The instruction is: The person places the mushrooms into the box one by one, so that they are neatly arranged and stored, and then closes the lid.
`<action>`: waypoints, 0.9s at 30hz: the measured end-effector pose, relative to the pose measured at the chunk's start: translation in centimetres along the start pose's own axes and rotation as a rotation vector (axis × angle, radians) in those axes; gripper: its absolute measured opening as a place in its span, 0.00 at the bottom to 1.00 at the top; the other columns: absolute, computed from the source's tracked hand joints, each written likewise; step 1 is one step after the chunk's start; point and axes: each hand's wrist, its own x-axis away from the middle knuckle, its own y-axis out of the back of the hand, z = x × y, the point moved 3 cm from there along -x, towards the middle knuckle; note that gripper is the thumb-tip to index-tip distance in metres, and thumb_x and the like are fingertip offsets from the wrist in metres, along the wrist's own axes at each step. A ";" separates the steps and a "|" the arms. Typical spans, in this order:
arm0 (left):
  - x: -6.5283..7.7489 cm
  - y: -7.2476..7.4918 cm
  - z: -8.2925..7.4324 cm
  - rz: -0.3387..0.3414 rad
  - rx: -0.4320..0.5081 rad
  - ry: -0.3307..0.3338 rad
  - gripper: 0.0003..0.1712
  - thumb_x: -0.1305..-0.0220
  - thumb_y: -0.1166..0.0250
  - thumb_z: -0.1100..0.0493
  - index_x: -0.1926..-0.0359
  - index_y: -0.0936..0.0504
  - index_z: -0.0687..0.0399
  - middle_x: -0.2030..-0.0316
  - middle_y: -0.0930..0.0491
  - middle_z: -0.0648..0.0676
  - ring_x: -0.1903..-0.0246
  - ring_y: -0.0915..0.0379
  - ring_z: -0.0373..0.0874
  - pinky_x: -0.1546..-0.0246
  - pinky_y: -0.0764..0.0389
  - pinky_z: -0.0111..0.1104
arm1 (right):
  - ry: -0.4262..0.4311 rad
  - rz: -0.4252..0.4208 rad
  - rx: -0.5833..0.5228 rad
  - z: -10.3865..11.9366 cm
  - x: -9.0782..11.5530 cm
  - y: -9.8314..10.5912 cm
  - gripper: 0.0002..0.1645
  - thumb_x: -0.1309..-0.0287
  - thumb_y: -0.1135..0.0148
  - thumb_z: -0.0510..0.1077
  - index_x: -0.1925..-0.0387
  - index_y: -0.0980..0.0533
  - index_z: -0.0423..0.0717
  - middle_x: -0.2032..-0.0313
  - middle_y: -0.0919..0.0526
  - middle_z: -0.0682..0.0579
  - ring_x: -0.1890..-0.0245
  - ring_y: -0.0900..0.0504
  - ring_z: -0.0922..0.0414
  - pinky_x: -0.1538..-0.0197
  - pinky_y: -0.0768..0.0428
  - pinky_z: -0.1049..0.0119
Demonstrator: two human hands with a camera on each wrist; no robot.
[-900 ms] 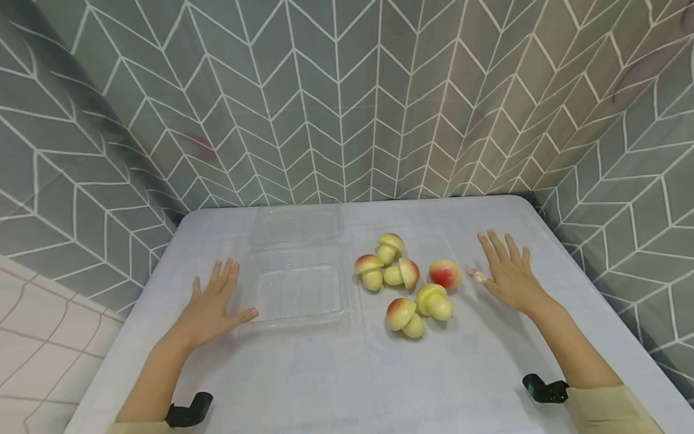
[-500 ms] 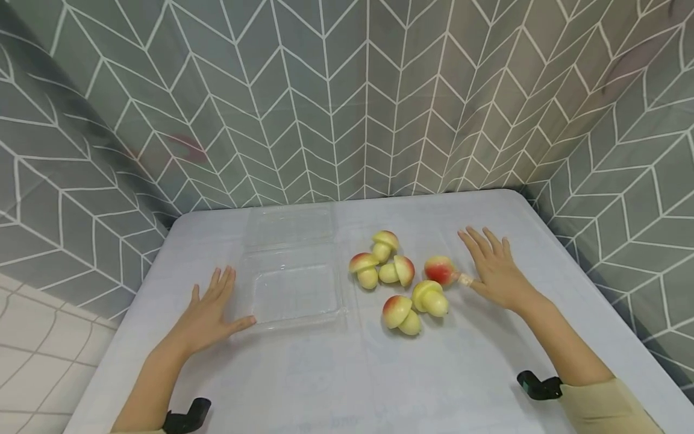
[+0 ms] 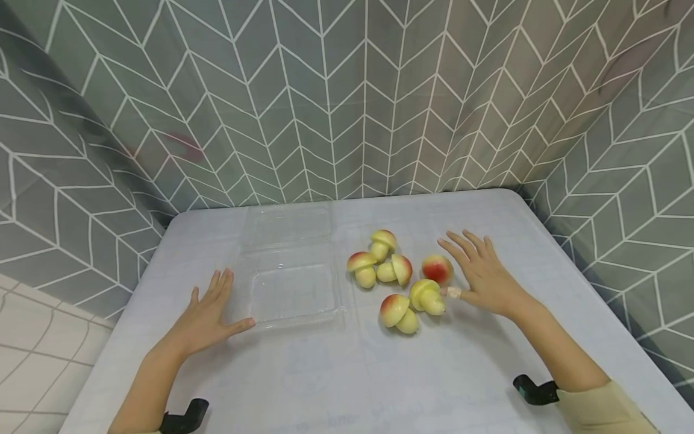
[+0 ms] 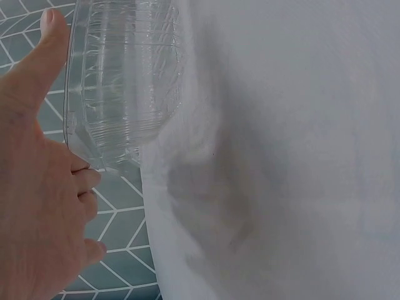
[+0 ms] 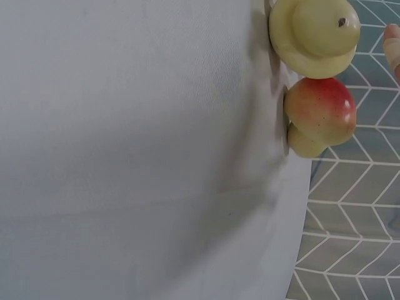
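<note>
My left hand is spread, with its thumb beside the near left corner of an open clear plastic clamshell box. In the left wrist view the box's wall stands beyond that thumb. My right hand hovers with extended fingers just right of a red-topped toy mushroom. Its thumb, with a bandage, is close to a yellow toy mushroom; whether they touch I cannot tell. In the right wrist view two mushrooms show, one pale yellow, one with a red-blushed cap. Neither hand holds anything.
Several more toy mushrooms lie between the box and my right hand, one at the front and a cluster behind. The box's lid lies folded back toward the far edge. A patterned grey curtain surrounds the white table.
My right hand has moved left toward the mushrooms, bringing its thumb near the yellow one. My left hand stays beside the box. The head view has shifted slightly.
</note>
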 end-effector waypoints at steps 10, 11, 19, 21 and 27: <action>0.2 -0.2 0.0 0.005 0.021 -0.008 0.68 0.47 0.34 0.32 0.28 0.60 0.74 0.29 0.58 0.73 0.29 0.65 0.66 0.38 0.63 0.68 | 0.069 0.015 -0.025 1.4 -0.3 0.3 0.60 0.56 0.35 0.74 0.28 0.44 0.51 0.34 0.37 0.44 0.38 0.38 0.41 0.40 0.40 0.39; 0.2 -0.1 0.1 0.006 0.022 -0.007 0.68 0.47 0.34 0.32 0.28 0.60 0.74 0.29 0.59 0.73 0.29 0.65 0.66 0.38 0.63 0.68 | 0.072 0.016 -0.025 1.5 -0.3 0.3 0.59 0.56 0.35 0.74 0.28 0.43 0.51 0.35 0.37 0.45 0.38 0.38 0.42 0.41 0.39 0.39; 0.2 0.0 0.0 0.003 0.027 -0.014 0.68 0.48 0.34 0.33 0.28 0.60 0.74 0.29 0.58 0.74 0.29 0.65 0.66 0.38 0.62 0.68 | 0.108 -0.001 -0.017 2.0 -0.5 0.1 0.54 0.60 0.33 0.74 0.36 0.34 0.50 0.42 0.31 0.47 0.43 0.34 0.46 0.48 0.34 0.45; 0.2 0.0 -0.1 0.005 0.026 -0.011 0.68 0.48 0.34 0.32 0.28 0.60 0.74 0.29 0.58 0.74 0.29 0.65 0.66 0.38 0.62 0.68 | 0.111 0.009 -0.016 2.1 -0.6 0.0 0.53 0.61 0.33 0.75 0.38 0.33 0.50 0.43 0.31 0.47 0.43 0.33 0.47 0.48 0.33 0.46; 0.3 0.0 -0.3 0.008 0.032 -0.001 0.69 0.49 0.33 0.32 0.28 0.60 0.74 0.29 0.58 0.74 0.29 0.64 0.66 0.38 0.62 0.68 | 0.132 0.036 -0.021 2.1 -0.8 -0.4 0.51 0.63 0.30 0.72 0.40 0.30 0.48 0.45 0.29 0.48 0.45 0.32 0.48 0.47 0.33 0.47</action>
